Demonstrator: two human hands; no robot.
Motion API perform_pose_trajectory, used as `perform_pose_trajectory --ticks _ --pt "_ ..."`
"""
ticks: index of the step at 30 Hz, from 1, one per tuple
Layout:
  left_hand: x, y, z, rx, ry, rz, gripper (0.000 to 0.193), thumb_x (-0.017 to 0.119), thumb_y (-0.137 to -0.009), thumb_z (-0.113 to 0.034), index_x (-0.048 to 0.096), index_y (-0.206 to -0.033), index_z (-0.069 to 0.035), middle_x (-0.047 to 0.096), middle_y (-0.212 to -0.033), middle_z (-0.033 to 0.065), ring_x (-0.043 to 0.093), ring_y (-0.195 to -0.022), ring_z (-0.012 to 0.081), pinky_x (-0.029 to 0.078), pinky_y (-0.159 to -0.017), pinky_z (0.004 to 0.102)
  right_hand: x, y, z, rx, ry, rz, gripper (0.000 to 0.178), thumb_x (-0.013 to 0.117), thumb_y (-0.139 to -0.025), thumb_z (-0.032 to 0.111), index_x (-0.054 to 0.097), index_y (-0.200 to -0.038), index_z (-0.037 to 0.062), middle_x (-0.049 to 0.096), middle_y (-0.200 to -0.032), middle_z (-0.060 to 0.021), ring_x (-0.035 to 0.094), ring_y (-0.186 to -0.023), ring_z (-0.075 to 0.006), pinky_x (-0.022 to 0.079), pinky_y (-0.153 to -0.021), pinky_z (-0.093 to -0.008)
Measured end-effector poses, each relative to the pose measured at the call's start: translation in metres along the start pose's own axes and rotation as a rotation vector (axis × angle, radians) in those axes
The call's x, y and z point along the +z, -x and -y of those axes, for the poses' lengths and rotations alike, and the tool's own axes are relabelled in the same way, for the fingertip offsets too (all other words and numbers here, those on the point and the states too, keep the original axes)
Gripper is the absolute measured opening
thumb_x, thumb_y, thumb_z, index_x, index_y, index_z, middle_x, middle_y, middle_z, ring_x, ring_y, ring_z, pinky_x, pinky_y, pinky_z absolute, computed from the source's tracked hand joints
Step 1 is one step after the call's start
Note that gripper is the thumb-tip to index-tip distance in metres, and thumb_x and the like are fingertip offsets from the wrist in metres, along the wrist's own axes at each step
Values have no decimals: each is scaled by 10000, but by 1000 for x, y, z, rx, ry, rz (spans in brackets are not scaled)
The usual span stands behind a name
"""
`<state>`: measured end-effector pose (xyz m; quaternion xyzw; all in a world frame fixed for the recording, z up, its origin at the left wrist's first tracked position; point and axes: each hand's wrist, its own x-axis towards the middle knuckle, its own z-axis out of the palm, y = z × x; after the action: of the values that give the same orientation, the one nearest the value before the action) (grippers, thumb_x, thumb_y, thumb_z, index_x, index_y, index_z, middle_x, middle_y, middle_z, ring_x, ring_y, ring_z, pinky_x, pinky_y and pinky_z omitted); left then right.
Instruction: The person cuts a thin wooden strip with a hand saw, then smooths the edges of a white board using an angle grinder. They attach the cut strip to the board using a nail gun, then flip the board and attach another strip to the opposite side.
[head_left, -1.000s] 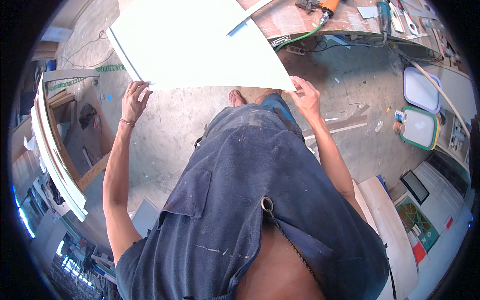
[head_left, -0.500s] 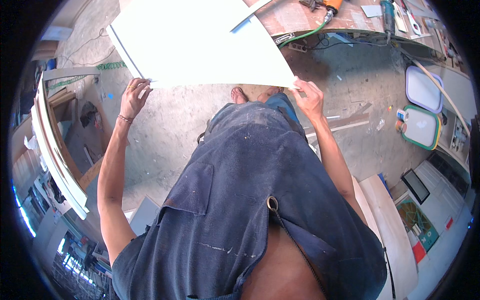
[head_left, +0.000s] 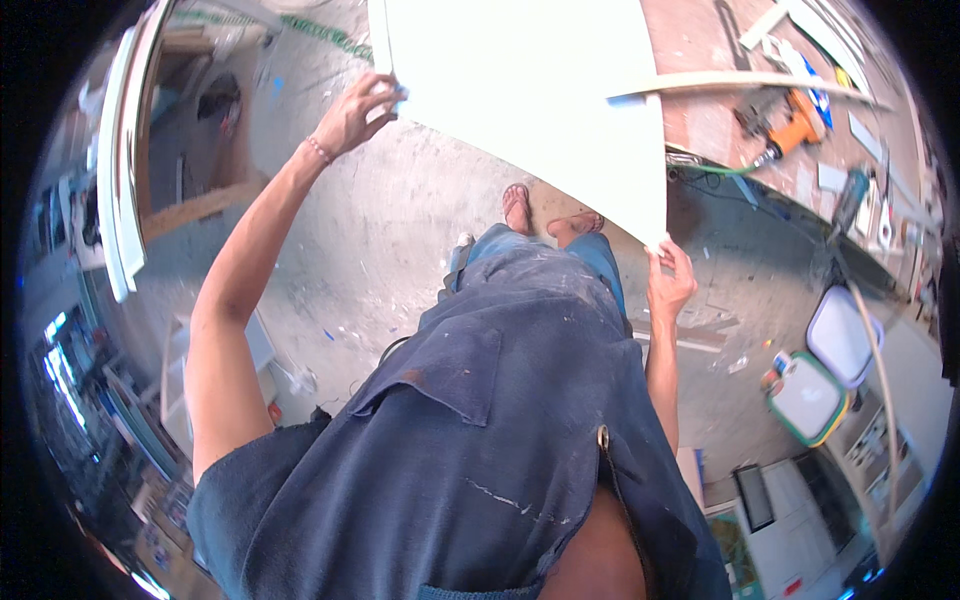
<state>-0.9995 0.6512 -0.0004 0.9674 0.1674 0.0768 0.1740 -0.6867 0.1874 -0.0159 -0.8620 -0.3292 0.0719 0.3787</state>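
A large, bright white board [head_left: 530,90] stretches away from me at the top, its near edge slanting down to the right. My left hand [head_left: 355,115] is closed on its near left corner, fingers at the edge. Lower down, my right hand [head_left: 672,278] pinches the near right corner between thumb and fingers. The board's far end lies outside the picture, and glare washes out its surface. A thin wooden strip [head_left: 750,84] reaches from the worktable over the board's right side.
On the worktable [head_left: 690,125] at right lie an orange air tool [head_left: 800,128] with a green hose and a teal power tool [head_left: 850,205]. White trays [head_left: 812,400] stand at right. A wooden frame [head_left: 150,130] stands at left. Scraps litter the concrete floor [head_left: 400,230].
The board has turned: its left corner is now farther from me, its right corner nearer. Both hands keep their corners. The whole view has shifted, bringing more of the worktable into sight.
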Motion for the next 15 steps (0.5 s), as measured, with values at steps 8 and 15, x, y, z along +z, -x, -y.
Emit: perform_pose_trajectory --ticks 8,15 --pt "40 20 -36 -389 165 -472 390 857 -700 -264 728 -1053 -163 471 -1364 105 459 -1282 283 440 -1025 429 -14 -22 10 123 46 206 354 756 -756 -1 655 -1095 12 693 -996 -117 684 -815 -193 568 -730 -297" --pt "94 -33 -105 -1119 514 -1257 454 838 -717 -171 577 -1067 -45 514 -1048 87 530 -1011 191 491 -791 316 -20 -26 23 220 90 286 408 771 -755 0 621 -1133 -34 687 -991 -149 677 -855 -193 552 -756 -293"
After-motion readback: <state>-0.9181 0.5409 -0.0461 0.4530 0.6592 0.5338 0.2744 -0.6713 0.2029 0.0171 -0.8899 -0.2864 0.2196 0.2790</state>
